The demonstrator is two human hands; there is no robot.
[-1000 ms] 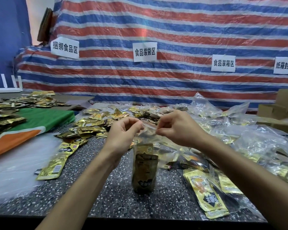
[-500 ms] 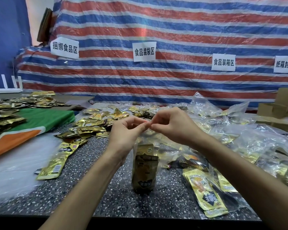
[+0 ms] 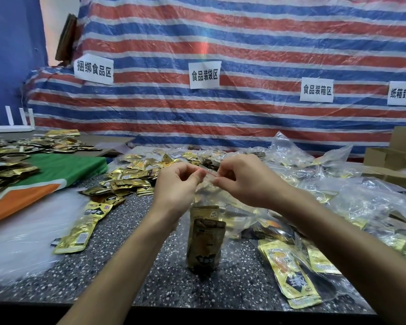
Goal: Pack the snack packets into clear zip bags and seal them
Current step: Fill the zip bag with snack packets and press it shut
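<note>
Clear zip bag (image 3: pixel 208 182): held upright at centre of view, lower end resting on the speckled table (image 3: pixel 127 273).
Contents: two dark-gold snack packets (image 3: pixel 205 245) standing on end, one overlapping the other.
Left hand (image 3: pixel 176 186): pinches the bag's top edge between thumb and curled fingers.
Right hand (image 3: pixel 246 181): pinches the same edge just beside it, with a thin red strip showing between the two hands.

Around it:
- A heap of loose gold packets (image 3: pixel 127 179) lies behind the left hand.
- One long gold packet (image 3: pixel 80 231) lies apart at left.
- Filled clear bags (image 3: pixel 338 198) are piled at right. The nearest, holding yellow packets (image 3: pixel 288 273), lies just beside the held bag.
- Cardboard boxes (image 3: pixel 394 156) stand far right.
- A green and orange cloth (image 3: pixel 56 170) lies far left.

Backdrop: striped tarp (image 3: pixel 244 43) with paper signs.
- Left sign (image 3: pixel 94 69): 捆绑食品区.
- Middle sign (image 3: pixel 204 75): 食品装袋区.
- Right sign (image 3: pixel 317 90): 食品装箱区.
- Fourth sign (image 3: pixel 404 93), cut by the frame edge: 纸箱封箱.

The print on the packets is too blurred to read.
</note>
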